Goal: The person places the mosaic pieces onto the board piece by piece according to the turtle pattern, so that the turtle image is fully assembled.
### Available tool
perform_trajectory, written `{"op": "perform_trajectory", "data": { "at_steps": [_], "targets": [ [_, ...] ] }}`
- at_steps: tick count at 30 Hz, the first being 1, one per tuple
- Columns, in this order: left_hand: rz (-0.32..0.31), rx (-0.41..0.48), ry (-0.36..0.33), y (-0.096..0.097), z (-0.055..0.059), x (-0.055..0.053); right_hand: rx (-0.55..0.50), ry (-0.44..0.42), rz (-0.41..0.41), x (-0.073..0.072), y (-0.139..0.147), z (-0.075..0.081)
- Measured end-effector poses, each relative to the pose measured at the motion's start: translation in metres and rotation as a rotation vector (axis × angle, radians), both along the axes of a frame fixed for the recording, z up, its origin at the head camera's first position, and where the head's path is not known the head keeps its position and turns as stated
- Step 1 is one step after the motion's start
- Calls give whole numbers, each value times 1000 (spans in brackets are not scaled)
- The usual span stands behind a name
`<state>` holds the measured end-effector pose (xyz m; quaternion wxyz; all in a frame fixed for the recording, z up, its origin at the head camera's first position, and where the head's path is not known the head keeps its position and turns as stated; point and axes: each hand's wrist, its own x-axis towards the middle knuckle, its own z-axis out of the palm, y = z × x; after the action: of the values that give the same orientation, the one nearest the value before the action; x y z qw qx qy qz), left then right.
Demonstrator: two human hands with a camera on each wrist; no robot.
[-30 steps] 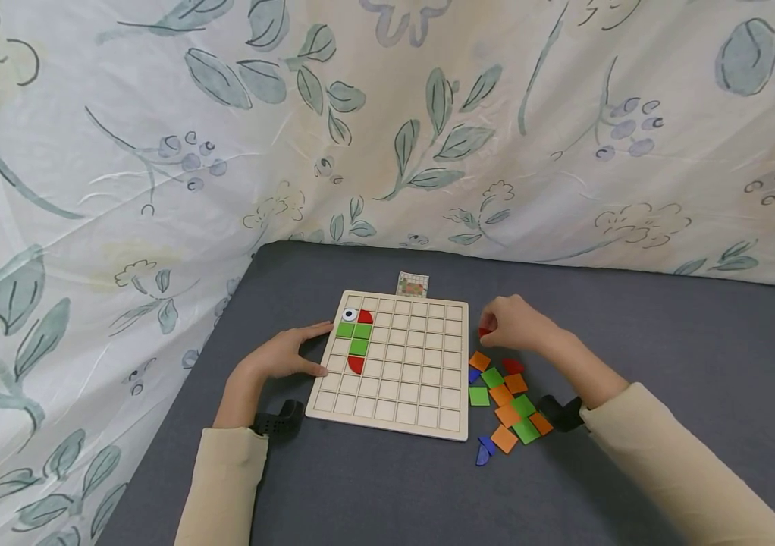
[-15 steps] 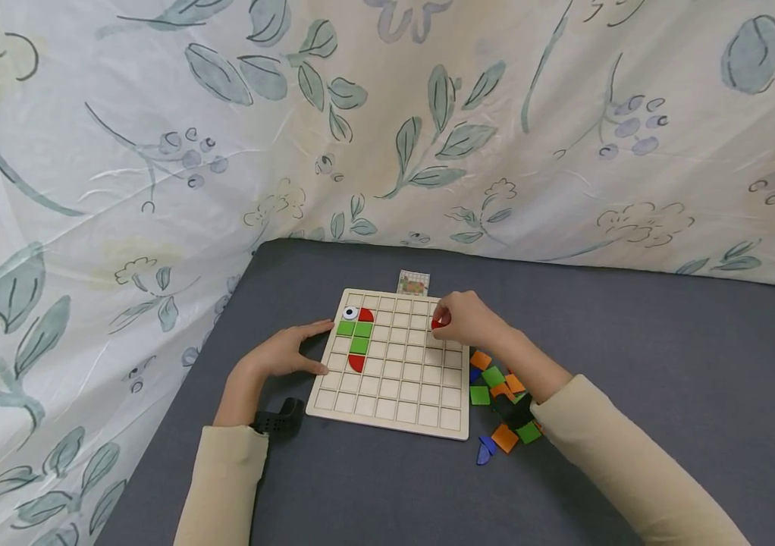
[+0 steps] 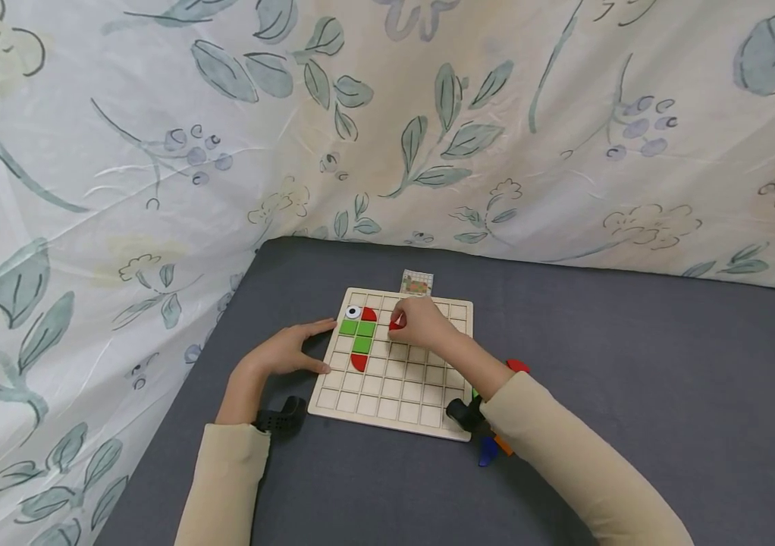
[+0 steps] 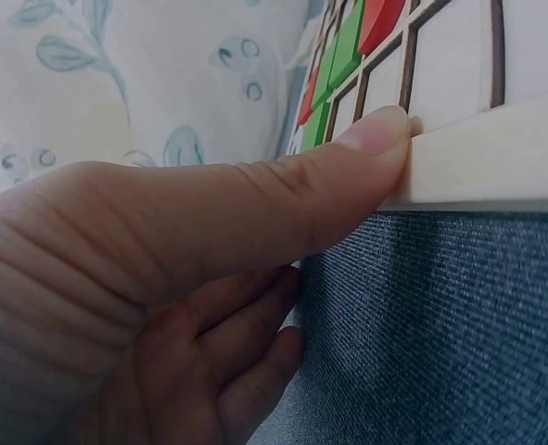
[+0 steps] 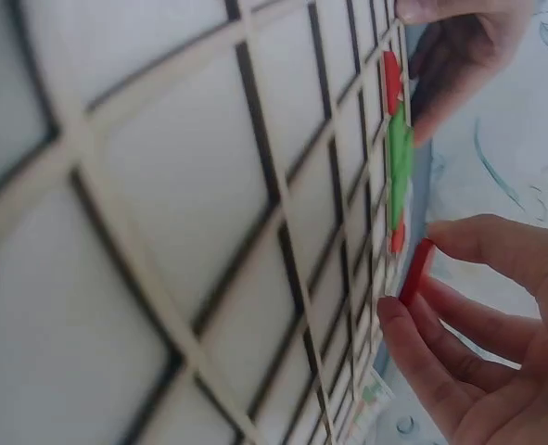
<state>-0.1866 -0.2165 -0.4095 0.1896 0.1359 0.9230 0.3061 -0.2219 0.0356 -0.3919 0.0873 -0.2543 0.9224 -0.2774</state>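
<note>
In the head view, a wooden grid board (image 3: 390,409) is set on the dark tabletop (image 3: 374,493), between and beneath the two hands. Its left edge is touched by the thumb and forefinger of the left hand (image 3: 285,351), which are held apart and fairly straight. Over the board, a red piece (image 3: 396,324) is pinched by the right hand (image 3: 425,324). Between the hands, an eye piece (image 3: 353,312), three green pieces (image 3: 362,344) and two rounded red pieces (image 3: 359,362) are seated in the grid. A small picture card (image 3: 417,283) is seen just beyond the right hand. Beside the right forearm, another red piece (image 3: 518,365) is seen on its far side, a blue piece (image 3: 487,452) on its near side.

In the left wrist view, the thumb tip is laid on the board's rim — the other fingers are loosely bent below it.

In the right wrist view, the red piece is gripped between thumb and fingertips, tilted near the grid — whether the board is touched by it cannot be told.
</note>
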Motion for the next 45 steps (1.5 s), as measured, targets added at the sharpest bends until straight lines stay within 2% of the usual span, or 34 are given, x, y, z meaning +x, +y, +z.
{"op": "perform_trajectory", "data": {
  "at_steps": [9, 19, 26, 30, 34, 37, 39, 45],
  "targets": [
    [-1, -6, -6, 0, 0, -1, 4, -31, -40, -5, -16, -9],
    [-5, 10, -2, -2, -2, 0, 66, 6, -84, -6, -26, -14],
    [-10, 9, -6, -1, 0, 1, 69, 20, -73, -4, -24, -11],
    [-9, 11, -11, 0, 0, 0, 29, 30, -20, -6, -19, -11],
    [-8, 8, -11, -1, 0, 0, -24, 47, 113, -9, -14, -11],
    [-9, 5, -8, -1, 0, 0, -12, 61, 218, -11, -12, -11],
    [-11, 4, -7, 0, 0, 0, 12, 69, 259, -12, -12, -11],
    [-13, 11, -4, 0, 0, 0, 49, 92, 269, -13, -10, -13]
  ]
}}
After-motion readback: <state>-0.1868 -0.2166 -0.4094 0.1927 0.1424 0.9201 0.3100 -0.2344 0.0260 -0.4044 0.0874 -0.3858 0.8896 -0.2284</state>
